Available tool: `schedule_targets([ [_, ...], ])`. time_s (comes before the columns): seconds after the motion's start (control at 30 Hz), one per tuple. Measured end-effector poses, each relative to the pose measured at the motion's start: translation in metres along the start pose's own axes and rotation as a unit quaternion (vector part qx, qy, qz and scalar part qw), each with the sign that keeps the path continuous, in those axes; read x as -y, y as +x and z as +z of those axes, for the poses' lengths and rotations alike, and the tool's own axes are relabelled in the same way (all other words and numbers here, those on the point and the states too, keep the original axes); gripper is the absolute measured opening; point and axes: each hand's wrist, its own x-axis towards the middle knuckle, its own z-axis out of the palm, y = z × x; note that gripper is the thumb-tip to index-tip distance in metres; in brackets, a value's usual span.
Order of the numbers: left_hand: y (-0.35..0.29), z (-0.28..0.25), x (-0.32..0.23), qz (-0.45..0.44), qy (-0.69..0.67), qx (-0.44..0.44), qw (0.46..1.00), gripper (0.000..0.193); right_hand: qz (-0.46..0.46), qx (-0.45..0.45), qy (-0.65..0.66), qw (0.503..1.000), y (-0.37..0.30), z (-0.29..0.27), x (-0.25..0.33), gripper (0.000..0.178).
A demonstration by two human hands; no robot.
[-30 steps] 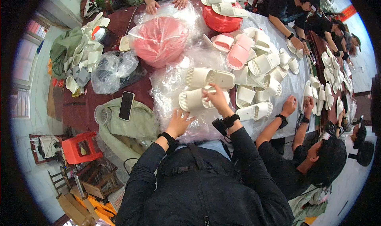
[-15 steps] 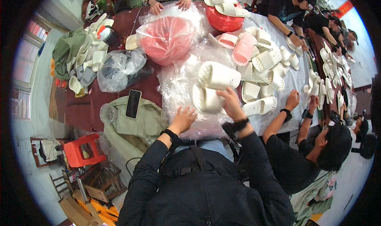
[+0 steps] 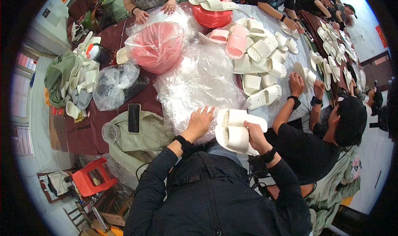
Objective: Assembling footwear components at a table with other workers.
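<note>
A pair of white slippers [image 3: 234,138] hangs over the table's near edge, side by side, with my right hand [image 3: 258,137] closed on their right side. My left hand [image 3: 200,123] lies flat on a stack of clear plastic bags [image 3: 199,82], fingers spread and holding nothing; its fingertips come close to the slippers. To the right of the bags lies a heap of white slippers [image 3: 262,49], with pink slippers [image 3: 236,41] among them.
Left of the bags, a phone [image 3: 134,118] and a clear cup [image 3: 110,132] rest on green cloth [image 3: 149,130]. Pink plastic bags [image 3: 155,47] stand farther back. A co-worker [image 3: 319,153] sits close on my right, handling a slipper. A red stool [image 3: 94,176] is at lower left.
My right hand has brought the slipper pair from above the bags toward me and to the right. My left hand has moved slightly right. The co-worker on my right now holds up a slipper.
</note>
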Motion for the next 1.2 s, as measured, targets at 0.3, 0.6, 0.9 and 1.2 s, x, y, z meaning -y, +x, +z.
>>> schedule_targets([
  [0.3, -0.001, -0.025, -0.028, -0.053, -0.027, -0.048, 0.997, 0.054, -0.178, -0.059, 0.089, 0.978, 0.021, 0.031, -0.011, 0.033],
  [0.6, 0.012, -0.05, -0.043, -0.105, -0.099, -0.128, 0.981, 0.046, -0.17, -0.072, 0.14, 0.973, 0.044, 0.02, 0.002, 0.028],
  [0.9, 0.03, -0.037, -0.052, -0.054, 0.049, -0.104, 0.992, 0.046, -0.008, 0.232, 0.342, 0.911, 0.022, 0.051, 0.044, 0.024],
  [1.2, 0.038, -0.056, -0.067, 0.056, -0.014, -0.059, 0.997, 0.045, 0.003, 0.405, 0.336, 0.85, 0.045, 0.052, 0.069, 0.03],
])
